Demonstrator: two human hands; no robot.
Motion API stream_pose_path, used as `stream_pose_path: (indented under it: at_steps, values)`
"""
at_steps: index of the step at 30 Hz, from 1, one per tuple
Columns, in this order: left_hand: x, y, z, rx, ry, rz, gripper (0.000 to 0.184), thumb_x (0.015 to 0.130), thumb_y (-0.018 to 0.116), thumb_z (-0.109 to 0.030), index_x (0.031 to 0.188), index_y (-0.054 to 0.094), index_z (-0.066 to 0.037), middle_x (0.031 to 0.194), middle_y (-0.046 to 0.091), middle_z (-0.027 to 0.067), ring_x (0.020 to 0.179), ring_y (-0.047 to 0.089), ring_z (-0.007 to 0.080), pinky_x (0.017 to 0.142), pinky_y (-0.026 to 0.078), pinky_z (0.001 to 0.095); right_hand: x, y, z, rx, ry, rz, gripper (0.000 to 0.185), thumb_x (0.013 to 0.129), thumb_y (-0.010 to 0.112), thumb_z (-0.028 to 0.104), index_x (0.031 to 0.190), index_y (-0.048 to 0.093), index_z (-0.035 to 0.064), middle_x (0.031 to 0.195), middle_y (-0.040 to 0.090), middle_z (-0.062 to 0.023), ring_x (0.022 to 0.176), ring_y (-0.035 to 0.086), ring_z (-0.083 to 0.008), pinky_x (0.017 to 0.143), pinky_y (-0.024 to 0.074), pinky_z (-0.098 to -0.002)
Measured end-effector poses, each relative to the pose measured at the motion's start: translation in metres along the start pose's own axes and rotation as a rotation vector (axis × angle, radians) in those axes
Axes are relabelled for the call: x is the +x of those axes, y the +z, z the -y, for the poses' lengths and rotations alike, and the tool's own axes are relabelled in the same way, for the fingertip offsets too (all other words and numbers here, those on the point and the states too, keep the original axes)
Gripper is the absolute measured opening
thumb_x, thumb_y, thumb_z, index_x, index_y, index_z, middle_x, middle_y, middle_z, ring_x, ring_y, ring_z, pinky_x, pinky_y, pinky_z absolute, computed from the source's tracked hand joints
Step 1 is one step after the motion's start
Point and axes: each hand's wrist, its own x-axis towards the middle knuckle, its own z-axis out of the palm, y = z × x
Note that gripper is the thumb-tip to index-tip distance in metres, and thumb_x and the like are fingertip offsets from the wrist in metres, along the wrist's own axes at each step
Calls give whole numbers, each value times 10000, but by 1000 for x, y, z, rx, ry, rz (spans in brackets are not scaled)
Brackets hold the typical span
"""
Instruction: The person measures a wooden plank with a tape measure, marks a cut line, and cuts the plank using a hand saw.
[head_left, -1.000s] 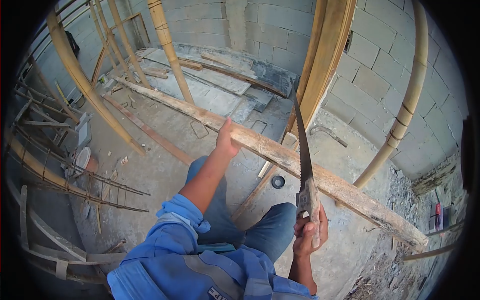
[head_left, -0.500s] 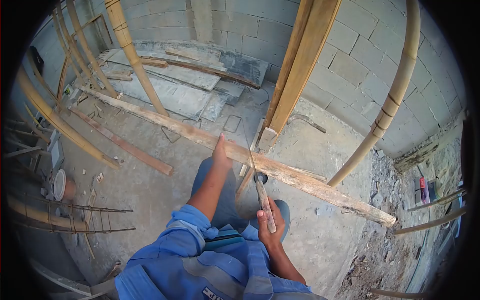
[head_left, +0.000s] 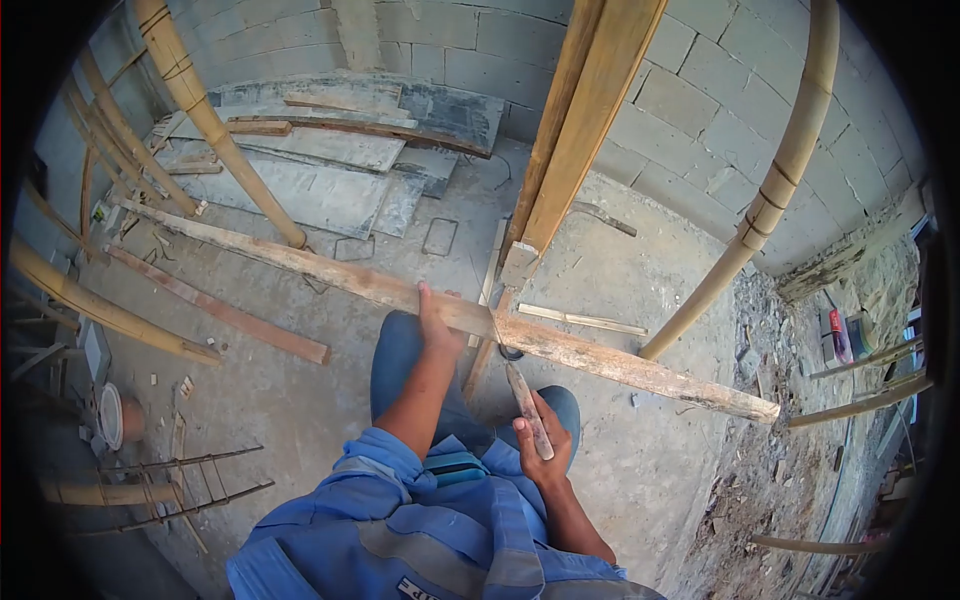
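Note:
A long, weathered wooden board point(head_left: 640, 362) lies crosswise in front of my knees. My left hand point(head_left: 437, 325) grips it left of its middle, thumb on top and the other fingers mostly hidden behind. In my right hand point(head_left: 545, 437) is the worn, light handle of a saw point(head_left: 526, 408), fingers wrapped round it. Its thin blade, seen nearly edge-on, meets the board just right of my left hand. A line crosses the board there; how deep the cut goes I cannot tell. A dark round part shows near the handle's top.
An upright timber post point(head_left: 585, 130) stands just beyond the board. Bamboo poles point(head_left: 775, 200) lean at both sides. Stacked panels point(head_left: 300, 185) lie by the block wall point(head_left: 700, 90). On the left are a reddish plank point(head_left: 220, 300), a bucket point(head_left: 122, 418) and a rebar frame point(head_left: 190, 478).
The view has shifted slightly, so the surroundings sit further left. The blade stretched well beyond the board before; now little of it shows. Both hands keep their holds.

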Motion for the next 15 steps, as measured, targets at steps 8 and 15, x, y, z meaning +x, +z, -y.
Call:
stream_pose_path:
  at_steps: [8, 15]
  values:
    - [-15, -2, 42, 217, -26, -74, 904, 790, 768, -743, 1418, 525, -140, 1380, 575, 98, 1286, 547, 310, 1129, 421, 516, 0, -7, -6, 41, 37, -10, 542, 976, 747, 288, 1385, 617, -43, 1102, 762, -226, 931, 769, -257, 811, 590, -345]
    - [-25, 19, 25, 143, -55, -163, 1028, 743, 716, -836, 1426, 491, -102, 1261, 556, 108, 1174, 543, 318, 1108, 392, 602, -42, -67, -4, 219, 237, -1, 545, 992, 737, 283, 1387, 607, -69, 1017, 769, -136, 837, 709, -154, 756, 573, -295]
